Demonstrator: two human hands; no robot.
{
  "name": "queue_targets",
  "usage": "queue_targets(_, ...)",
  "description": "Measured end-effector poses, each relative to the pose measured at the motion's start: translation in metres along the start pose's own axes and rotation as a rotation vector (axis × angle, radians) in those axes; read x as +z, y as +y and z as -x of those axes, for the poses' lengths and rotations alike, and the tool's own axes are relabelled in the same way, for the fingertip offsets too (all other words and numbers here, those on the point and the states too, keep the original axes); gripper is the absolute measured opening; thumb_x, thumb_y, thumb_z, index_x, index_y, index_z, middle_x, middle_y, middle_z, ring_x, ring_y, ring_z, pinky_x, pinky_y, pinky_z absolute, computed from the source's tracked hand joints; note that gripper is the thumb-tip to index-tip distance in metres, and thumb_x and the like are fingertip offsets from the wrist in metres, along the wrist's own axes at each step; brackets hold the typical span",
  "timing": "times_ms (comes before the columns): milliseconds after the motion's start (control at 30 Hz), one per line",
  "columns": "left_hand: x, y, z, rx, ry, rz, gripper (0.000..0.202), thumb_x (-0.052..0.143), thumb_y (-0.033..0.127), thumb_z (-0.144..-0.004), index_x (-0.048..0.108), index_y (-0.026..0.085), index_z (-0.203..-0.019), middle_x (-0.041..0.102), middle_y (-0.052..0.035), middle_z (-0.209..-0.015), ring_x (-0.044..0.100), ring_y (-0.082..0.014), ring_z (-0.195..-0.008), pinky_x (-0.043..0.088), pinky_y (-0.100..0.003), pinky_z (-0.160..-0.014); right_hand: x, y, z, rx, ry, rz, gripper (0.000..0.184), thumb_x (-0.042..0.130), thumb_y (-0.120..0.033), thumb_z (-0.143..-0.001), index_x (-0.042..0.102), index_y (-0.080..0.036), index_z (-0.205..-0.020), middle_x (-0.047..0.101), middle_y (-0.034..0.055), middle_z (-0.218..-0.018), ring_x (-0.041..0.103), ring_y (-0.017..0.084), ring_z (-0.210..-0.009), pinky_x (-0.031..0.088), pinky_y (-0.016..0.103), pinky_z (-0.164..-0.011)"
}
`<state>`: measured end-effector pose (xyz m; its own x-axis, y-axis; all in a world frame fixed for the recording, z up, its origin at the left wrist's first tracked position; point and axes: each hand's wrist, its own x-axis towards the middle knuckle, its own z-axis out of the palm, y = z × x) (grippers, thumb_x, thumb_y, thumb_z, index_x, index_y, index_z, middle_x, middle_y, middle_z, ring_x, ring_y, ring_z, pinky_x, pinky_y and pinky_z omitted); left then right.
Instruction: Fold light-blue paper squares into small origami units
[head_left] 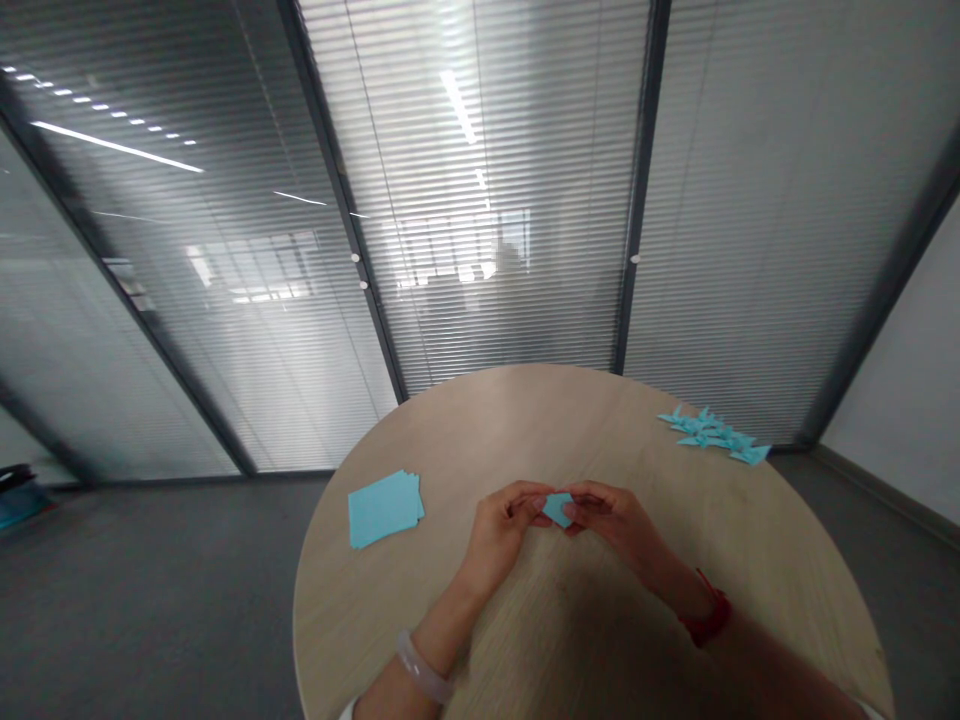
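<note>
A small folded piece of light-blue paper (557,509) is held up between my two hands above the middle of the table. My left hand (501,528) pinches its left edge between thumb and fingers. On the other side, the thumb and fingers of my right hand (616,518) grip the right edge. Fingertips cover both ends of the paper, so its full shape is hidden. Nearest to my left hand lies a stack of light-blue paper sheets (384,510), slightly fanned at its right side.
The round wooden table (517,420) carries a cluster of folded light-blue paper cranes (712,435) near its far right edge. Behind it stand glass panels with blinds (495,330) and dark frames. A white wall (900,380) rises at the right.
</note>
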<state>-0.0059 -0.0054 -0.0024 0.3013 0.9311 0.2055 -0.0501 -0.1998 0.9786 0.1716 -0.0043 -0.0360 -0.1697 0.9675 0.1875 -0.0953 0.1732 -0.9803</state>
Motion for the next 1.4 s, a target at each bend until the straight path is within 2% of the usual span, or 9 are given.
queue_targets(267, 0.000, -0.004, -0.002, -0.020, 0.025, -0.007, 0.023, 0.066, 0.035, -0.076, 0.070, 0.015, -0.088, 0.073, -0.0061, -0.079, 0.068, -0.0189, -0.070, 0.054, -0.031, -0.070, -0.001, 0.002, -0.002, 0.034, -0.008, -0.042, 0.036, 0.077, -0.046, -0.064, 0.071, -0.019, -0.087, 0.073, 0.0049, -0.079, 0.068, 0.023, -0.075, 0.057, 0.033, -0.063)
queue_targets(833, -0.002, -0.001, 0.000, -0.011, 0.070, -0.014, 0.029, 0.072, 0.038, -0.071, 0.074, 0.014, -0.087, 0.075, -0.0069, -0.076, 0.069, -0.0199, -0.068, 0.055, -0.030, -0.069, 0.003, 0.007, 0.001, 0.099, -0.071, -0.028, 0.048, 0.073, -0.058, -0.064, 0.065, -0.018, -0.090, 0.071, 0.0030, -0.072, 0.067, 0.020, -0.061, 0.054, 0.034, -0.058)
queue_targets(1167, 0.000, 0.007, 0.003, -0.004, 0.092, 0.005, 0.024, 0.073, 0.035, -0.070, 0.073, 0.014, -0.081, 0.074, -0.0053, -0.071, 0.066, -0.0169, -0.063, 0.055, -0.028, -0.065, 0.007, -0.012, 0.011, 0.076, -0.100, -0.061, 0.041, 0.072, -0.050, -0.070, 0.065, -0.017, -0.094, 0.069, 0.0016, -0.074, 0.065, 0.017, -0.062, 0.053, 0.031, -0.061)
queue_targets(1400, 0.001, 0.010, 0.003, -0.005, 0.084, -0.003, 0.026, 0.072, 0.039, -0.070, 0.073, 0.014, -0.080, 0.073, -0.0048, -0.070, 0.066, -0.0171, -0.062, 0.055, -0.028, -0.064, 0.008, -0.012, 0.012, 0.076, -0.098, -0.078, 0.042, 0.072, -0.049, -0.070, 0.066, -0.018, -0.096, 0.068, 0.0016, -0.074, 0.064, 0.018, -0.064, 0.052, 0.031, -0.062)
